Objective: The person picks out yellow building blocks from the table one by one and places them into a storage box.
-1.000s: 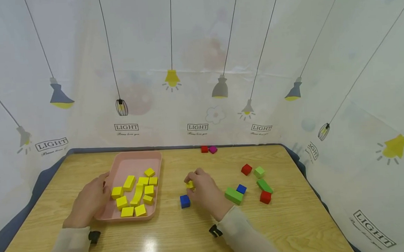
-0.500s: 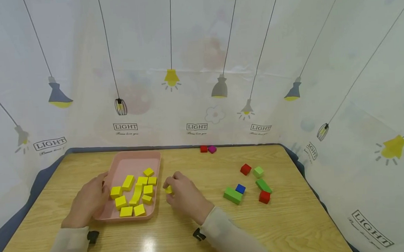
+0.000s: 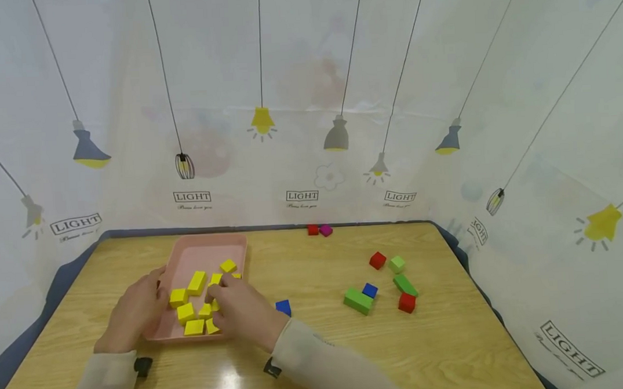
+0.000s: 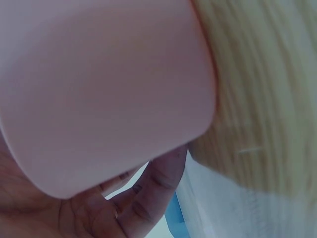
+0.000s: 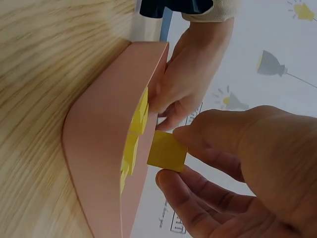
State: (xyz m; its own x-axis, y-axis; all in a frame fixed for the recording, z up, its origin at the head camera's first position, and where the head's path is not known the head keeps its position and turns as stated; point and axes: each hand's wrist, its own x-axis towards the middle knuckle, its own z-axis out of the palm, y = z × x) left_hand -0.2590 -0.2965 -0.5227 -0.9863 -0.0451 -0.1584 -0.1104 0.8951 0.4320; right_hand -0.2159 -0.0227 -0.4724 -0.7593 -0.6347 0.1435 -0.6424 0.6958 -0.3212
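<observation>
My right hand [image 3: 246, 310] is over the near right part of the pink tray [image 3: 209, 241]. Its thumb and fingertips pinch a yellow block [image 5: 168, 151], held at the tray's rim height in the right wrist view. Several yellow blocks [image 3: 196, 283] lie in the tray, some hidden behind this hand. On the tray's left side, my left hand [image 3: 136, 312] grips the wall, thumb at the rim and fingers outside. The left wrist view shows its fingers [image 4: 166, 173] against the tray's outer wall. A blue block [image 3: 283, 307] sits just right of my right wrist, partly covered.
On the table's right side lie a long green block [image 3: 358, 301], a blue block [image 3: 369, 290], red blocks [image 3: 377, 260], a light green block [image 3: 397, 264] and another green block [image 3: 405, 285]. A red block [image 3: 313, 230] and a magenta block [image 3: 326, 230] rest by the back edge.
My right hand has carried the yellow block leftward from beside the blue block to over the tray. My left hand has stayed at the tray's left side.
</observation>
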